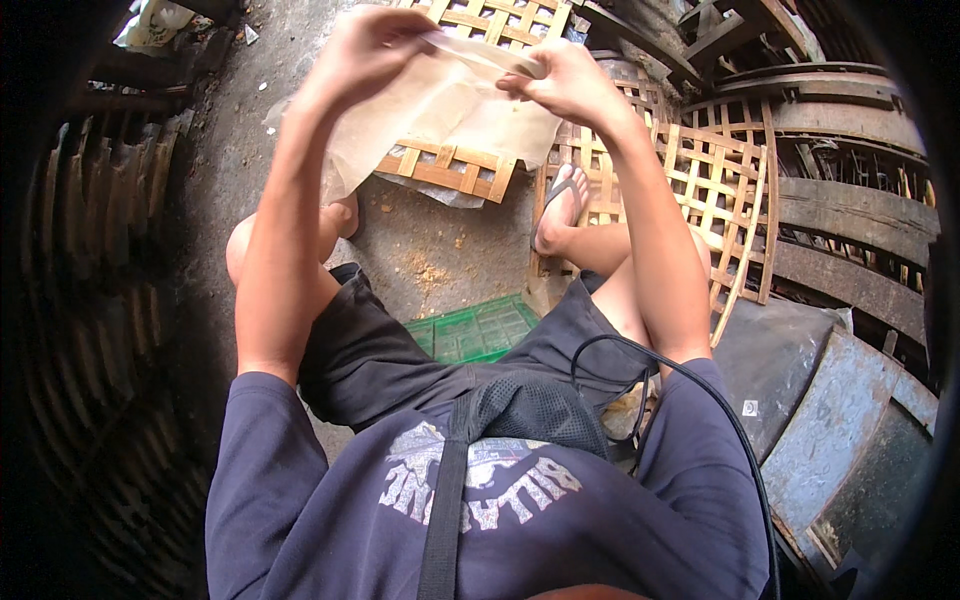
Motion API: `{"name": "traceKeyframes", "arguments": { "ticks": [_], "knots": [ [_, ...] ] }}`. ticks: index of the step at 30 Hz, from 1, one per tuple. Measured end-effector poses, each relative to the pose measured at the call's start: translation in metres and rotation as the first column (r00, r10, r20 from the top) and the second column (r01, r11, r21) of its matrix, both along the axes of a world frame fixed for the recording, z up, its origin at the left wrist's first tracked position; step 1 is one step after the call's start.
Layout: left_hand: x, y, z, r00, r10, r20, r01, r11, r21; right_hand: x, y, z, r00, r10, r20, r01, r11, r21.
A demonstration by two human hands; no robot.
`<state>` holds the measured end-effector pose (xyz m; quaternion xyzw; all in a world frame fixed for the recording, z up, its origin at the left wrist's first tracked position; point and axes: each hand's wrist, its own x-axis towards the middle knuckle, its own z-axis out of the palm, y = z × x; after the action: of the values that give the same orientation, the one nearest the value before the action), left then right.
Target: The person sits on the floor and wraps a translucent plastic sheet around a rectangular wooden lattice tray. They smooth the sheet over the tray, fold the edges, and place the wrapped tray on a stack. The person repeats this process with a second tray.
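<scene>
A thin, translucent tan sheet [410, 120] hangs between my two raised hands at the top of the view. My left hand [368, 52] pinches its upper edge on the left. On the right, my right hand [568, 85] grips the same edge, which looks rolled or folded over between the hands. Beneath the sheet lies a woven lattice panel of flat light-wood strips [465, 172], partly covered by it. Some pale material shows through the panel's gaps.
A green plastic crate [475, 335] sits between my legs, with yellowish crumbs [428, 272] on the floor beyond. Another woven lattice [715, 185] stands by my right foot. Wooden planks [850, 212] are stacked at right; curved slats [110, 180] line the left. A black cable [740, 450] runs along my right arm.
</scene>
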<state>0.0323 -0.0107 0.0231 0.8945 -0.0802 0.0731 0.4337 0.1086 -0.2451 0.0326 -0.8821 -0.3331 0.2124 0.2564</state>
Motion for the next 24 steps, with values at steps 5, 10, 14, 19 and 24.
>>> {"name": "traceKeyframes", "arguments": {
  "ticks": [5,10,14,19,24],
  "knots": [
    [0.011,0.058,-0.027,0.989,0.145,-0.04,-0.146,0.989,-0.013,0.012,-0.02,-0.01,0.999,-0.034,0.018,0.031,0.986,0.161],
    [-0.006,-0.007,0.012,0.976,0.049,0.211,-0.055,0.998,0.023,-0.004,-0.008,0.003,0.987,-0.06,-0.146,0.093,0.968,0.233],
    [0.006,-0.013,-0.008,0.997,0.035,0.063,-0.021,0.977,-0.211,-0.02,0.013,-0.016,0.977,-0.143,-0.157,0.207,0.811,0.547],
    [0.017,-0.012,0.009,0.922,0.386,0.041,-0.299,0.773,-0.56,-0.026,0.012,-0.067,0.907,-0.052,-0.419,0.183,0.943,0.28],
    [0.0,0.052,0.022,0.818,0.575,-0.023,-0.499,0.689,-0.525,-0.023,0.011,-0.064,0.967,0.241,-0.086,-0.229,0.964,0.133]
  ]
}}
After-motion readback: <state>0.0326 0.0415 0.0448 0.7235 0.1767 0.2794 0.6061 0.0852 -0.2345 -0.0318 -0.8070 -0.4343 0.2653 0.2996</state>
